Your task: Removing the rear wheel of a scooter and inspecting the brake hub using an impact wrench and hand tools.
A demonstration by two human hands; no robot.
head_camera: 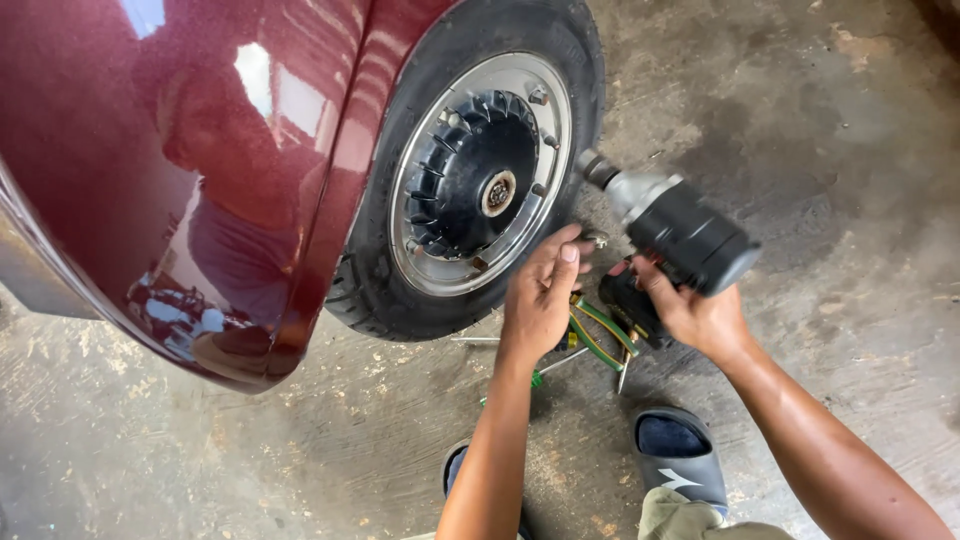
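Maroon body panel (170, 170) fills the left, glossy, with a reflection in it. Just right of it sits the wheel (470, 170): black tyre, silver rim, dark finned hub. Your right hand (695, 315) is closed around the grip of a black-and-grey impact wrench (680, 225), whose nose points left toward the rim's right edge, close but apart. Your left hand (540, 295) pinches a small dark part (597, 239) between thumb and fingertips, just right of the tyre. Green-handled pliers (600, 335) and other tools lie on the concrete floor (830, 150) under your hands. Two sandals (680, 450) show at the near edge.
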